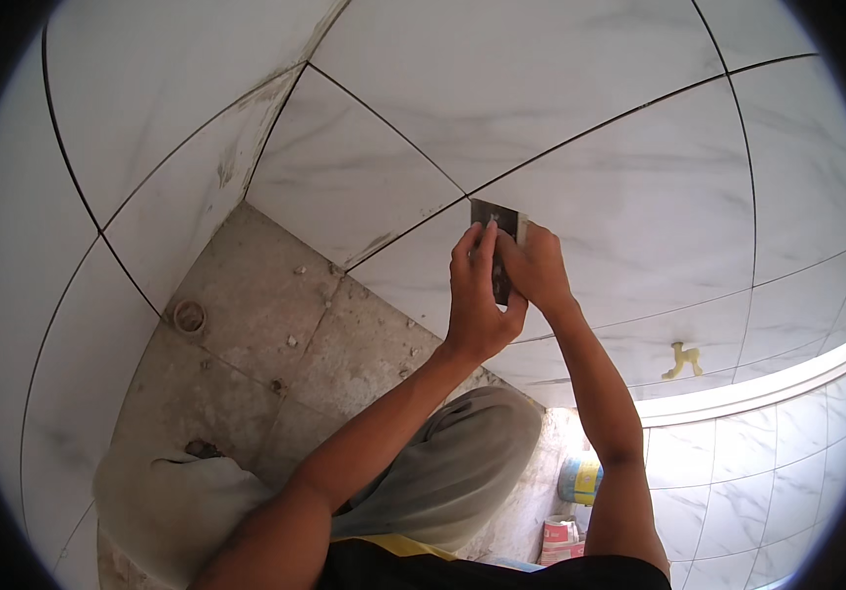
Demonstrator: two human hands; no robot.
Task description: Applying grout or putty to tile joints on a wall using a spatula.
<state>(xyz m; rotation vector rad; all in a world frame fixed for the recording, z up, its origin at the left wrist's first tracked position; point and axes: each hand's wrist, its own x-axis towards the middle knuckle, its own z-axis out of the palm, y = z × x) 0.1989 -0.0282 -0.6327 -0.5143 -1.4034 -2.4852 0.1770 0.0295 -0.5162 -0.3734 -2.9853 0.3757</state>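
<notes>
Black shirt (423,575) nearest; left hand (480,310) and right hand (541,270) fingers closed around dark plate (495,210). Wall tiles (629,197) up; many joints (728,74) look dark, likely unfilled.

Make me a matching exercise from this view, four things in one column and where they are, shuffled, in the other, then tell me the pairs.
Things:
1. flat dark tool
2. pale yellow fitting
3. round pipe opening
4. blue-and-yellow container

Places:
A. in the floor, toward the left
B. partly behind the right arm
C. at the left hand and right hand
D. on white tiles, right of the right arm

Pairs: 1-C, 2-D, 3-A, 4-B.
</notes>
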